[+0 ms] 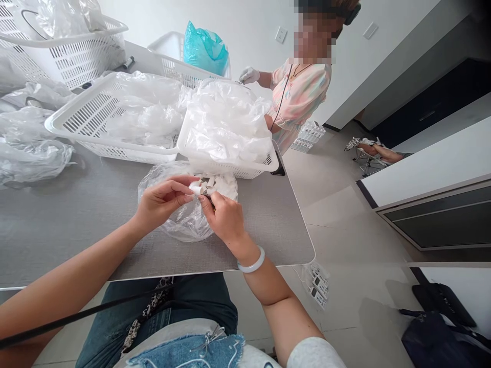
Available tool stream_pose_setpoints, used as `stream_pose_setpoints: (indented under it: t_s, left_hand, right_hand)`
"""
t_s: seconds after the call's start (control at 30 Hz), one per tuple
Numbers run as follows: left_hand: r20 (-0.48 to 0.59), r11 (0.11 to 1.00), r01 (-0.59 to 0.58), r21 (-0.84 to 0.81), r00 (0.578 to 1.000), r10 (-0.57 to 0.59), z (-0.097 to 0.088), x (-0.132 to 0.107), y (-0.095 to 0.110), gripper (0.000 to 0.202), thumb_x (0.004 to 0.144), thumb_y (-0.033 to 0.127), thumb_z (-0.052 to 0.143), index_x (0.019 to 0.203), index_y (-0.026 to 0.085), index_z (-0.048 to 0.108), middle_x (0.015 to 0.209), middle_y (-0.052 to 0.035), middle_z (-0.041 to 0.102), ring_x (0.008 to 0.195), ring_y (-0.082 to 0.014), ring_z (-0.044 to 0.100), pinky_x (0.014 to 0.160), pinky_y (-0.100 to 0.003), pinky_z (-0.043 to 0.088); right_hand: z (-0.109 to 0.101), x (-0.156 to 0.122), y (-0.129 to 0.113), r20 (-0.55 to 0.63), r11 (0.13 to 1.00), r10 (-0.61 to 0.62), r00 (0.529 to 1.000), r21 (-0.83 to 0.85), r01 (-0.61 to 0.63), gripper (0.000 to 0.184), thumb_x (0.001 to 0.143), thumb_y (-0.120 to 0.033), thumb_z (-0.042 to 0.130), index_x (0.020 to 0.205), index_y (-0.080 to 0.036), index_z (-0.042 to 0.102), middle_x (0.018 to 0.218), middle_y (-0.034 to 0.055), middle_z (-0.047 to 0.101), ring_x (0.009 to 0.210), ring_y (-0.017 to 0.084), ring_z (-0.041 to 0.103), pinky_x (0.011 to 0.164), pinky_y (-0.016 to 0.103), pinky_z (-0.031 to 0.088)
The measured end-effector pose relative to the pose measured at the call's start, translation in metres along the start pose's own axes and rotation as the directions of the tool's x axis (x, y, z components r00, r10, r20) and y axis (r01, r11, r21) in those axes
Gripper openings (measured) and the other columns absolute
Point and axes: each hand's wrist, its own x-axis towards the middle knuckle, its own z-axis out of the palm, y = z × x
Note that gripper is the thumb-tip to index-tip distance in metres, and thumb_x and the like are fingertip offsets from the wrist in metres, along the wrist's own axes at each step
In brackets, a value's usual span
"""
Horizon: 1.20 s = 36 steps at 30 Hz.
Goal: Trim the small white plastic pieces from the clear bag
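Observation:
Between thumb and fingers, my left hand (pixel 163 200) pinches a small white cylindrical piece (pixel 196 189). My right hand (pixel 225 215) is closed on a small dark tool (pixel 208 196), mostly hidden by the fingers, with its end against the white piece. What kind of tool it is cannot be made out. Both hands are over an open clear plastic bag (pixel 184 225) on the grey table (pixel 95 204). Several similar small white pieces (pixel 224 185) lie in the bag, just beyond my fingers.
White baskets full of clear plastic bags stand behind, a near one (pixel 245 168) and a wider one (pixel 72 120). A teal bag (pixel 205 48) sits in a far basket. Another person (pixel 299 97) stands at the table's far end, a gloved hand raised. Power strips (pixel 318 289) lie on the floor.

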Motion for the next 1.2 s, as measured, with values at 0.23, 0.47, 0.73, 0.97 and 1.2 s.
stream_pose_setpoints:
  t_s: [0.23,0.47,0.73,0.97,1.2]
  left_hand:
    - [0.004,0.999,-0.011,0.052,1.000,0.011,0.001,-0.001,0.006,0.018,0.082,0.039,0.078,0.078,0.022,0.075,0.115,-0.0118,0.076,0.104,-0.0272,0.071,0.076,-0.035,0.060]
    - [-0.015,0.996,0.032,0.087,0.999,-0.031,0.003,-0.002,0.010,0.019,0.079,0.042,0.080,0.077,0.023,0.075,0.115,-0.0106,0.076,0.104,-0.0277,0.070,0.077,-0.036,0.060]
    - [-0.029,0.987,0.142,-0.080,0.989,-0.145,0.009,-0.001,0.007,0.027,0.074,0.044,0.085,0.082,0.020,0.075,0.112,-0.0116,0.076,0.102,-0.0263,0.071,0.082,-0.034,0.061]
    - [0.193,0.748,0.495,-0.442,0.867,-0.460,0.012,0.002,0.010,0.047,0.077,0.058,0.080,0.101,0.019,0.075,0.069,-0.0038,0.073,0.060,-0.0178,0.070,0.057,-0.027,0.060]
    - [0.213,0.783,0.508,-0.359,0.861,-0.461,0.012,0.001,0.022,0.051,0.076,0.062,0.079,0.099,0.016,0.077,0.059,-0.0008,0.063,0.051,-0.0137,0.060,0.044,-0.022,0.048]
  right_hand:
    - [0.000,0.000,0.000,0.006,0.998,0.007,1.000,-0.059,-0.006,0.059,0.105,-0.059,0.029,0.071,-0.019,0.056,0.059,-0.0010,0.054,0.054,0.009,0.050,0.050,0.023,0.024]
    - [-0.001,0.000,0.000,-0.012,0.999,0.004,1.000,-0.035,-0.004,0.058,0.106,-0.056,0.032,0.068,-0.019,0.056,0.058,-0.0002,0.057,0.054,0.009,0.053,0.049,0.023,0.024]
    - [-0.003,-0.002,0.002,-0.068,0.999,-0.041,0.997,0.027,0.043,0.061,0.106,-0.058,0.027,0.067,-0.020,0.055,0.056,-0.0005,0.056,0.052,0.009,0.051,0.049,0.023,0.027]
    - [-0.008,0.004,0.012,-0.037,0.990,-0.124,0.992,0.059,0.126,0.057,0.103,-0.064,0.032,0.076,-0.020,0.057,0.067,0.0020,0.063,0.065,0.012,0.060,0.057,0.022,0.035]
    - [-0.004,0.004,0.009,0.034,0.989,-0.146,0.989,0.013,0.146,0.057,0.103,-0.064,0.031,0.075,-0.020,0.056,0.064,0.0006,0.059,0.063,0.012,0.058,0.054,0.022,0.032]
